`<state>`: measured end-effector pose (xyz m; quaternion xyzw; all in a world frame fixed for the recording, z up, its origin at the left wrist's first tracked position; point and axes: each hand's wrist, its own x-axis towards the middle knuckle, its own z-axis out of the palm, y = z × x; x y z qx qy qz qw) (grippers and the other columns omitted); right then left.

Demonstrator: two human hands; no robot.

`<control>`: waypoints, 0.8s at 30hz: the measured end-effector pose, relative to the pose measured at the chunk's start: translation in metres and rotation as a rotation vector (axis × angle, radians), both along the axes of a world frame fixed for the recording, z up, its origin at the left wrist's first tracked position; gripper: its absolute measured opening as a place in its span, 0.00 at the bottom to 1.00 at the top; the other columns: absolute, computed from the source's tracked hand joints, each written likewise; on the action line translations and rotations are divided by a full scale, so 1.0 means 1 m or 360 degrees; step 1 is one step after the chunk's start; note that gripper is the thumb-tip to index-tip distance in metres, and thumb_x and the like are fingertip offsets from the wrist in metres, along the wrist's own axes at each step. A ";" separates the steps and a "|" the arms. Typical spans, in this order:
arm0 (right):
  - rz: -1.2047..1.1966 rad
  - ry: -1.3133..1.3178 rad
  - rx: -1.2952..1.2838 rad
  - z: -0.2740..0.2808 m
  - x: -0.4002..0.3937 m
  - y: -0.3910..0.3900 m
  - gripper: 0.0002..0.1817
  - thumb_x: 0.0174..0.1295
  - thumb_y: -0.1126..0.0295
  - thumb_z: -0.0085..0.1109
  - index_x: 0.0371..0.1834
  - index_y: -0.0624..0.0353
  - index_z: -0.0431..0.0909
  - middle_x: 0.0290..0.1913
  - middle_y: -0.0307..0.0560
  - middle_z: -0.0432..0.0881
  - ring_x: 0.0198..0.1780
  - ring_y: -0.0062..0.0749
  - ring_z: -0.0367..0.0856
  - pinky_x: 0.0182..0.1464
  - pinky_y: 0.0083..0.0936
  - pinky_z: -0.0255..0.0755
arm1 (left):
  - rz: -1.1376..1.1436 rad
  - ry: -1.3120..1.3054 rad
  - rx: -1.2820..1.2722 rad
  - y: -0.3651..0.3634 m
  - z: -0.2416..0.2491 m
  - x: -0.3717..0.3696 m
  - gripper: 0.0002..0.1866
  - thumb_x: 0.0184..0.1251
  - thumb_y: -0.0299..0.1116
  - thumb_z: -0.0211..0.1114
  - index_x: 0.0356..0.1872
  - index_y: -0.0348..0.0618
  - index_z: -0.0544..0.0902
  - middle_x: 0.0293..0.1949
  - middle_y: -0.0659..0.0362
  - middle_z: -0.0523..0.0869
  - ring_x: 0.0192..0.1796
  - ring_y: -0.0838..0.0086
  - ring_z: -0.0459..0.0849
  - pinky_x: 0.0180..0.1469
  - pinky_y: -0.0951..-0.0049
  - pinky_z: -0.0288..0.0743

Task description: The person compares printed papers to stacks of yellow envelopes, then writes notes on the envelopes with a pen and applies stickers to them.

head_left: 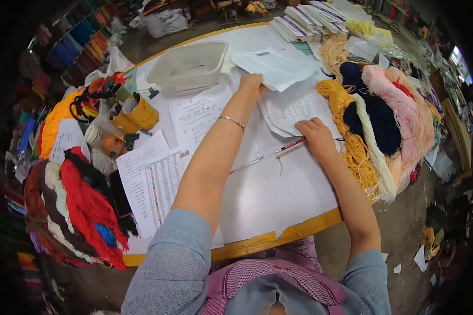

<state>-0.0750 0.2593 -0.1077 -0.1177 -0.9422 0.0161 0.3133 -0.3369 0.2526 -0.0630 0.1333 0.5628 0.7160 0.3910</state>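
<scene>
My left hand pinches the near left corner of a printed sheet, which is lifted and curved above the table. Beneath it lies a stack of papers with a printed grid. My right hand rests on the near right edge of that stack, fingers bent over the paper; whether it grips any sheet is unclear. A red pen lies on the white tabletop just left of my right hand. Handwritten sheets are spread to the left of the stack.
An empty translucent bin stands at the back left. Yarn skeins pile up on the right, with red and brown ones at the left. Nearby are a jar, tape rolls and printed booklets. The table's yellow edge is nearest me.
</scene>
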 end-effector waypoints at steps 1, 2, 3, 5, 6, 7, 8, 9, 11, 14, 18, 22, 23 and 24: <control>0.0001 -0.0015 -0.0022 0.000 -0.001 0.001 0.13 0.50 0.76 0.55 0.40 0.57 0.81 0.43 0.44 0.85 0.45 0.40 0.79 0.45 0.33 0.77 | 0.0031 0.0000 -0.0008 -0.009 -0.003 0.000 0.05 0.57 0.19 0.59 0.35 0.34 0.78 0.31 0.54 0.82 0.33 0.68 0.83 0.29 0.69 0.77; 0.0013 -0.0004 -0.0019 0.001 -0.001 0.001 0.12 0.50 0.77 0.55 0.38 0.58 0.81 0.41 0.45 0.85 0.44 0.41 0.79 0.45 0.33 0.76 | -0.0069 0.0240 -0.0042 -0.020 -0.008 0.001 0.06 0.59 0.21 0.59 0.37 0.33 0.79 0.32 0.54 0.83 0.33 0.70 0.83 0.30 0.70 0.78; 0.0004 -0.0045 -0.0055 0.001 -0.002 0.004 0.14 0.47 0.79 0.56 0.39 0.59 0.82 0.42 0.46 0.85 0.44 0.43 0.79 0.46 0.34 0.76 | -0.0150 0.0479 -0.0090 -0.038 -0.013 0.000 0.08 0.60 0.23 0.59 0.39 0.33 0.80 0.33 0.55 0.84 0.32 0.71 0.83 0.31 0.71 0.78; -0.0023 -0.0132 -0.0107 0.006 -0.006 0.000 0.16 0.44 0.83 0.58 0.38 0.59 0.82 0.39 0.49 0.85 0.42 0.45 0.80 0.46 0.36 0.76 | -0.0157 0.0648 0.0024 -0.091 0.000 0.016 0.11 0.63 0.26 0.60 0.44 0.34 0.83 0.34 0.56 0.86 0.33 0.74 0.83 0.34 0.75 0.77; -0.0030 -0.0150 -0.0089 0.005 -0.009 0.000 0.15 0.43 0.83 0.57 0.37 0.60 0.81 0.37 0.50 0.84 0.42 0.45 0.80 0.45 0.37 0.75 | -0.0279 0.0762 0.0039 -0.115 0.000 0.016 0.12 0.65 0.27 0.59 0.45 0.34 0.84 0.36 0.56 0.87 0.34 0.76 0.84 0.38 0.77 0.77; -0.0050 -0.0163 -0.0065 0.004 -0.010 0.000 0.14 0.43 0.83 0.57 0.36 0.60 0.81 0.35 0.50 0.84 0.41 0.45 0.79 0.44 0.37 0.75 | -0.0243 0.0761 0.0025 -0.142 0.002 0.017 0.12 0.65 0.27 0.59 0.45 0.34 0.84 0.36 0.56 0.87 0.34 0.76 0.84 0.38 0.77 0.77; -0.0037 -0.0125 -0.0023 0.002 -0.011 0.001 0.12 0.43 0.83 0.58 0.34 0.60 0.80 0.33 0.50 0.82 0.40 0.47 0.78 0.42 0.38 0.74 | -0.0208 0.0961 0.0001 -0.171 0.005 0.018 0.11 0.65 0.27 0.59 0.44 0.36 0.85 0.35 0.57 0.87 0.34 0.77 0.84 0.38 0.78 0.77; -0.0006 -0.0123 -0.0019 0.004 -0.013 -0.002 0.12 0.43 0.83 0.58 0.34 0.60 0.80 0.33 0.50 0.82 0.40 0.47 0.78 0.42 0.38 0.74 | -0.0174 0.1160 -0.0025 -0.200 0.008 0.016 0.09 0.66 0.28 0.60 0.42 0.37 0.86 0.35 0.58 0.87 0.34 0.77 0.84 0.39 0.78 0.77; -0.0068 -0.0113 0.0026 0.012 -0.010 -0.014 0.09 0.45 0.81 0.58 0.31 0.59 0.76 0.30 0.49 0.80 0.39 0.46 0.77 0.39 0.40 0.74 | 0.0027 0.1543 -0.0101 -0.262 -0.005 -0.008 0.09 0.66 0.29 0.61 0.42 0.39 0.86 0.35 0.59 0.87 0.34 0.78 0.84 0.39 0.77 0.77; -0.0150 -0.0163 -0.0085 0.014 -0.003 -0.050 0.10 0.44 0.81 0.60 0.31 0.60 0.76 0.29 0.51 0.79 0.36 0.49 0.77 0.38 0.43 0.73 | 0.0768 0.1938 -0.0606 -0.373 0.008 -0.031 0.07 0.66 0.28 0.61 0.41 0.40 0.84 0.38 0.55 0.86 0.41 0.67 0.84 0.45 0.72 0.76; -0.0203 -0.0172 -0.0146 0.013 0.018 -0.094 0.09 0.43 0.81 0.60 0.30 0.61 0.75 0.28 0.51 0.79 0.35 0.50 0.78 0.37 0.44 0.73 | 0.0981 0.2165 -0.1611 -0.479 -0.013 -0.036 0.18 0.56 0.35 0.71 0.43 0.35 0.77 0.35 0.47 0.82 0.42 0.49 0.80 0.48 0.54 0.74; -0.0101 -0.0169 -0.0061 0.018 0.027 -0.130 0.11 0.41 0.82 0.58 0.29 0.58 0.76 0.30 0.47 0.80 0.36 0.47 0.79 0.35 0.40 0.74 | 0.0737 0.1827 -0.1681 -0.488 -0.020 -0.016 0.22 0.52 0.35 0.73 0.45 0.37 0.75 0.37 0.44 0.85 0.43 0.46 0.83 0.47 0.53 0.74; -0.0089 -0.0197 -0.0013 0.013 0.031 -0.133 0.10 0.42 0.80 0.59 0.30 0.56 0.76 0.30 0.45 0.80 0.37 0.45 0.79 0.36 0.39 0.75 | 0.0694 0.1863 -0.1679 -0.492 -0.030 -0.023 0.20 0.53 0.37 0.72 0.43 0.40 0.75 0.38 0.43 0.86 0.44 0.46 0.84 0.45 0.51 0.75; -0.0116 -0.0242 -0.0011 0.015 0.035 -0.141 0.10 0.42 0.80 0.59 0.30 0.56 0.76 0.30 0.45 0.80 0.37 0.44 0.79 0.36 0.39 0.75 | 0.0623 0.1833 -0.1792 -0.493 -0.032 -0.026 0.18 0.55 0.39 0.70 0.41 0.42 0.76 0.37 0.44 0.85 0.43 0.46 0.83 0.42 0.50 0.75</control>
